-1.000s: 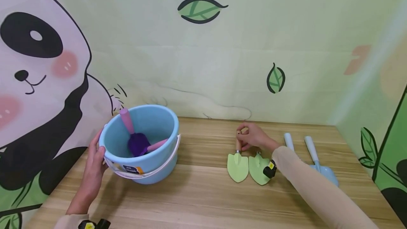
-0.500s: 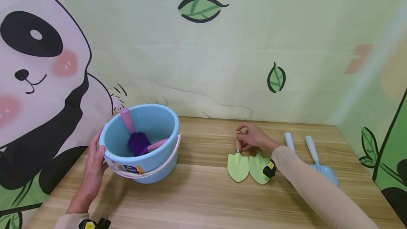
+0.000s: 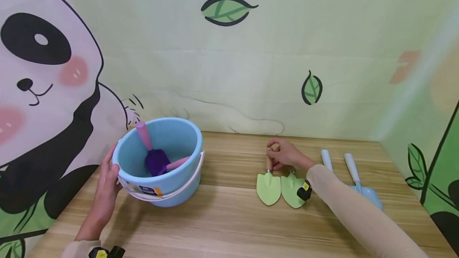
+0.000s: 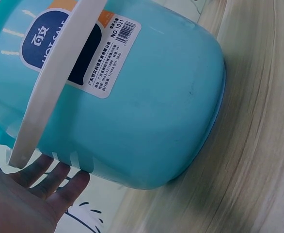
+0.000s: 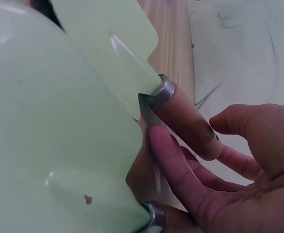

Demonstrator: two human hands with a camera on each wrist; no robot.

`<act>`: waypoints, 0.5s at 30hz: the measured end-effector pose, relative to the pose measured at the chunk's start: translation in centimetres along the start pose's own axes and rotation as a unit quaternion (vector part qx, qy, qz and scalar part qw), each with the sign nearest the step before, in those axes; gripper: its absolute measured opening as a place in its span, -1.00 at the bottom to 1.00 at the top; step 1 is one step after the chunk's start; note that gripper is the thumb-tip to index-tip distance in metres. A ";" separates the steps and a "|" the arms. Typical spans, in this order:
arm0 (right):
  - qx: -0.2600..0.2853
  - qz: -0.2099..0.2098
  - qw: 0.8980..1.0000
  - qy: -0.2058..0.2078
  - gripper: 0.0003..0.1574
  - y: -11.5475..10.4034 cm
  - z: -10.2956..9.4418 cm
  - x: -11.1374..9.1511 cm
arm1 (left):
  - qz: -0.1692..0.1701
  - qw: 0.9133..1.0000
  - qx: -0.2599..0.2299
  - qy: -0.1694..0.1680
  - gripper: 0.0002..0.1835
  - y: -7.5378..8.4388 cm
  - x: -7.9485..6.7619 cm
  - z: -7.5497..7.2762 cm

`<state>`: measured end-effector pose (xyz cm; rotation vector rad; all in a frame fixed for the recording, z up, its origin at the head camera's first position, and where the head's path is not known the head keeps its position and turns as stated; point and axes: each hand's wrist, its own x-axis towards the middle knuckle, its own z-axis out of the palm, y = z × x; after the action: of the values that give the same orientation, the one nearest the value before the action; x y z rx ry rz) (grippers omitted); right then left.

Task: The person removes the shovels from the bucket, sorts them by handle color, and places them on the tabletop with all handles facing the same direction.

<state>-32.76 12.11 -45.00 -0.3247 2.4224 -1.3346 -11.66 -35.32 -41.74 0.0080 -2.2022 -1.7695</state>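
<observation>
Far left, the left hand (image 3: 104, 188) has its fingers pretty straight against the outside of the round light-blue plastic bucket (image 3: 173, 140), more pressing than clamping. Good spot imo: light pressure there should steady it without tipping it. The flat white plastic carry handle (image 4: 55, 77) hangs across the front. Inside there's a dark-purple scoop with a pink handle (image 3: 156, 162), plus a second pink handle (image 3: 178, 163).

Well apart from the bucket, lying on the wood-grain table (image 3: 222, 222), is a pale-green trowel with a wooden handle (image 3: 268, 189). The right hand (image 3: 285, 153) has its fingers curled round that handle's end, thumb opposite; can't tell how hard it's squeezing. I'd grip closer to the metal collar (image 5: 163, 91), since the blade probably wants to dip. Also mind the matching green trowel (image 3: 291, 190) right beside it: its handle sits under the palm, easy to drag.

Far right, two light-blue shovels (image 3: 353, 169) lie near the beige sleeve (image 3: 358, 210), so watch that forearm.
</observation>
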 end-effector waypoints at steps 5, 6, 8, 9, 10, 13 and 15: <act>-0.007 0.000 1.000 -0.014 -0.51 -0.8 -0.7 -0.3 | 0.004 1.000 0.004 -0.001 -0.38 0.1 -0.1 -0.1; -0.013 -0.001 1.000 -0.016 -0.49 -1.1 -0.9 -0.4 | 0.004 1.000 0.006 -0.002 -0.38 0.1 -0.1 -0.1; -0.028 -0.002 0.999 -0.018 -0.47 -1.7 -1.4 -0.7 | 0.005 1.000 0.009 -0.003 -0.38 0.1 -0.1 -0.1; -0.039 -0.001 0.999 -0.017 -0.46 -1.9 -1.6 -0.8 | 0.006 1.000 0.010 -0.004 -0.38 0.1 -0.1 -0.1; -0.053 -0.002 0.998 -0.016 -0.45 -2.2 -1.9 -1.0 | 0.006 1.000 0.012 -0.005 -0.38 0.1 -0.1 -0.1; -0.079 -0.002 0.997 -0.014 -0.44 -2.7 -2.4 -1.3 | 0.007 1.000 0.010 -0.005 -0.38 0.0 -0.1 -0.2; -0.083 -0.006 0.996 -0.014 -0.43 -2.9 -2.7 -1.5 | 0.008 1.000 0.010 -0.005 -0.38 0.0 -0.1 -0.2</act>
<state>-32.45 13.19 -40.88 -0.4002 2.5175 -1.1271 -11.50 -35.52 -41.72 -0.0143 -2.2217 -1.7427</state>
